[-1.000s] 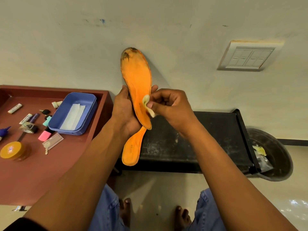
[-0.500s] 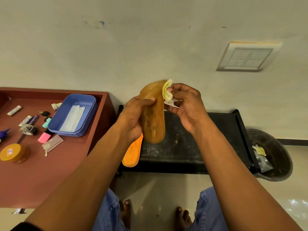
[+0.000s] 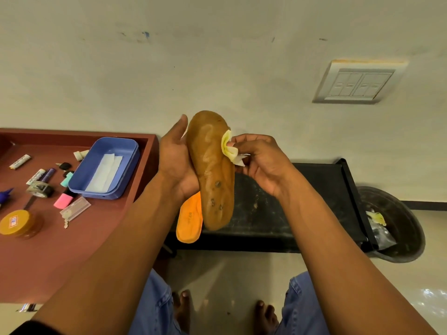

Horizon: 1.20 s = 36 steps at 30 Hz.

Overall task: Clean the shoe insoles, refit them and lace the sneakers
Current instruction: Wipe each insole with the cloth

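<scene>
Above the black bench (image 3: 314, 189): left hand (image 3: 175, 160) gripped brown insole (image 3: 212, 170), right hand (image 3: 261, 158) pinched wipe (image 3: 228, 147) against it; cleaning underway, no sneakers in view, refit and lacing pending.

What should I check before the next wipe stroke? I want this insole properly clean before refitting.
1. Left hand supports the brown insole: ok.
2. Right hand pinches the wipe: ok.
3. Wipe touches the insole's edge: ok.
4. Insole surface free of dirt: not ok, dark spots remain near the lower end.
5. Wipe still clean enough: cannot tell.
6. Orange insole cleaned: cannot tell, mostly hidden behind.
</scene>
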### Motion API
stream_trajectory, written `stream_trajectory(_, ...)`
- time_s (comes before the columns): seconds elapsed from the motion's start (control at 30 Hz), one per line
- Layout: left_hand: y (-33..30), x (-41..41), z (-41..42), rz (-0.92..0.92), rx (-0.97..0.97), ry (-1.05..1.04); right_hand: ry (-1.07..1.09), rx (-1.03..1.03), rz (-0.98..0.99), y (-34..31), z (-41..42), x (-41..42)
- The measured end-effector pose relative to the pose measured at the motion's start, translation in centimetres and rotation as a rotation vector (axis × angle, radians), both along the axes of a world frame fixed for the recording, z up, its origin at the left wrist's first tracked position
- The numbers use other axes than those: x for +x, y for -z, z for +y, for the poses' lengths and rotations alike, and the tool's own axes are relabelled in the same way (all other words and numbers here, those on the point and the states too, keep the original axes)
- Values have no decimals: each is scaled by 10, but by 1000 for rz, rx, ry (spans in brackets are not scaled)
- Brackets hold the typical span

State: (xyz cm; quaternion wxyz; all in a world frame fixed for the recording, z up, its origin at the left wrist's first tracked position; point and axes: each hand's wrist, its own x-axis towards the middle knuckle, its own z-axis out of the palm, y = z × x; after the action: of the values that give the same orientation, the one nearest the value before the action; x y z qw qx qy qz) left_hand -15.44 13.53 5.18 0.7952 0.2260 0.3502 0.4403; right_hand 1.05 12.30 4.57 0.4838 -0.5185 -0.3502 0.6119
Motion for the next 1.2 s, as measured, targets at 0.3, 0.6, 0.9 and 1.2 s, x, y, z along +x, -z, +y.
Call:
stream_trajectory(0.3,-1,1,6,-70,32,-46,136,-4,-83,0,1,4)
stream_trajectory(0.6,-3,10,-1,178,74,-17,291,301,-375,4,4,-1)
stream_trajectory(0.9,-6,21,-11,249,127,84,296,406,-634,14,1,-16)
stream_trajectory(1.2,6,12,0,107,68,-20,114,422,-627,12,-6,-37)
